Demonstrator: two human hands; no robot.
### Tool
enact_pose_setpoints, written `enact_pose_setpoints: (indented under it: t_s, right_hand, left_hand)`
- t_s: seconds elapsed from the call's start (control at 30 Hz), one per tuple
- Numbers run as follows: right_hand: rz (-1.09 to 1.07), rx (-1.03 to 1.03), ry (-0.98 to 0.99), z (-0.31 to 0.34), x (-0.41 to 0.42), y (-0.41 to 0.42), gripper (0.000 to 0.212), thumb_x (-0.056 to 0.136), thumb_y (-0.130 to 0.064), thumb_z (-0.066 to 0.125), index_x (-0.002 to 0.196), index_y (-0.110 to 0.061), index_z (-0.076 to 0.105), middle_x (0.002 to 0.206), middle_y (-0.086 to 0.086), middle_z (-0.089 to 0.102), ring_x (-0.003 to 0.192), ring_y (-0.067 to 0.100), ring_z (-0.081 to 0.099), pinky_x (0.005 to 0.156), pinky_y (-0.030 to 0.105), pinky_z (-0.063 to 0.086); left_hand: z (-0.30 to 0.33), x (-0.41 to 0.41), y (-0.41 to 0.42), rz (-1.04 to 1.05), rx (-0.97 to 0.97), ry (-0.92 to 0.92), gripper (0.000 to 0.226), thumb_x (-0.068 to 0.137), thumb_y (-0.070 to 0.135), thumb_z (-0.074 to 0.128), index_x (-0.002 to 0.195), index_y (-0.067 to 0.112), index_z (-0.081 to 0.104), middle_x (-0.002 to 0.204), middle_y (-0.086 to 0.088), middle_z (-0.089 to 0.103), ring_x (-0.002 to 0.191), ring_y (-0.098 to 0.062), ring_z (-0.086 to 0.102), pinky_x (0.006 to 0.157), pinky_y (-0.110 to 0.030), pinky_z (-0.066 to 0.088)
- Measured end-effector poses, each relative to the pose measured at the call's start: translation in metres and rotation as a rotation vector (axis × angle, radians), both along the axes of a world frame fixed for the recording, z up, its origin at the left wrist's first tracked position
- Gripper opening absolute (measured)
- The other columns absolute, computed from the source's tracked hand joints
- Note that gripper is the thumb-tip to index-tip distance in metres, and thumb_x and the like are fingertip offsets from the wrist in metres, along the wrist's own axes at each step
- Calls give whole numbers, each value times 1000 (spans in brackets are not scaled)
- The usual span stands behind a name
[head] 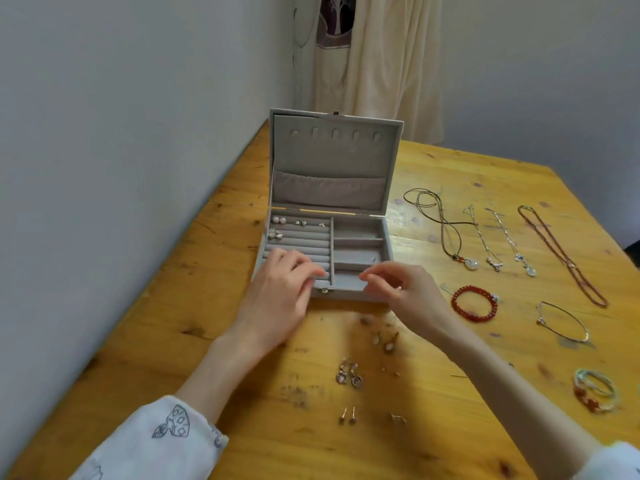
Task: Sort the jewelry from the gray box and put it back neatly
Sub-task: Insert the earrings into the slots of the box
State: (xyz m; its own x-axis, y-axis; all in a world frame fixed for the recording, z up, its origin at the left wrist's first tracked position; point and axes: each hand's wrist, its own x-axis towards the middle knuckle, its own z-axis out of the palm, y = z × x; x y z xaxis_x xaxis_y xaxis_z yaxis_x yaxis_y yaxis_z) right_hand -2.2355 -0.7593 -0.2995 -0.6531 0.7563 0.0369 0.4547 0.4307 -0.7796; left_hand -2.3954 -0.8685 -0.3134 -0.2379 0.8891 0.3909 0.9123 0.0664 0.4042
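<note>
Soft, even daylight fills the room, with no hard shadows; only faint shade lies on the wooden table (450, 174) under the left hand (277, 299) and the right hand (408, 296). Pale glare streaks the tabletop beyond the right hand. Both hands look slightly smeared, small pieces nearer than them are blurred, and the wide lens bends the walls and table edges outward.

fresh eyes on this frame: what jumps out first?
The open gray jewelry box at table centre, lid upright, a few earrings in its ring rolls. Both hands meet over its front edge: left hand on the rolls, right hand fingers curled, anything pinched too small to see. Right of the box, necklaces lie in a row, with a red bead bracelet nearer.
</note>
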Motion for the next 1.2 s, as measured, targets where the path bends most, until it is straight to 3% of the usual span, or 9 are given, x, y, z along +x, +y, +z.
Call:
enact_pose_setpoints:
  t_s: [0.17,0.37,0.57,0.73,0.87,0.97,1.1,1.2]
  right_hand:
    - [-9,114,-142,-12,43,-6,15,88,-17,59,98,-18,69,89,-8,63,75,-2,52,65,11,40]
    - [-9,136,-217,-29,61,-10,16,85,-18,62,98,-24,69,84,-12,53,71,-4,46,61,7,36]
    - [12,130,-196,-35,62,-11,5,81,-23,67,84,-26,68,83,-10,54,71,-3,47,62,9,35]
    - [63,100,-144,-21,53,-6,7,82,-21,66,78,-25,64,81,-11,58,74,0,51,64,11,40]
    - [57,55,7,3,33,-1,5,81,-15,67,78,-20,66,75,-7,65,73,5,60,65,13,46]
    - [83,44,59,14,9,3,4,81,-13,67,79,-17,67,72,-8,65,70,3,61,63,11,47]
    - [130,54,27,18,-26,10,2,82,-13,66,83,-13,68,77,-2,67,75,10,64,72,23,53]
    - [157,28,14,15,-49,17,5,84,-13,64,84,-17,67,74,-6,65,70,3,62,69,16,51]
  left_hand:
    - [-13,49,0,-96,-106,-152,19,90,23,54,106,21,64,94,13,51,94,-1,39,87,-16,34]
    - [-17,71,15,-71,-289,-227,25,88,39,54,107,24,61,94,12,52,96,-6,43,87,-22,39]
    - [-15,77,22,-44,-344,-206,15,90,29,55,99,22,64,102,5,57,101,-9,45,90,-27,40]
    - [-7,71,20,-53,-275,-266,9,89,24,56,93,23,64,92,11,57,90,-2,49,83,-16,42]
    - [8,51,19,26,-128,-474,4,87,19,60,87,22,63,78,15,58,73,5,53,66,-1,39]
    - [15,33,17,117,-31,-594,2,85,20,62,84,22,63,78,10,63,72,0,56,61,-4,41]
    - [20,1,26,263,29,-703,3,85,15,61,87,16,64,81,3,64,77,-10,59,66,-17,46]
    - [20,-20,37,391,-15,-672,4,84,14,62,82,17,63,75,6,61,73,-11,56,59,-17,42]
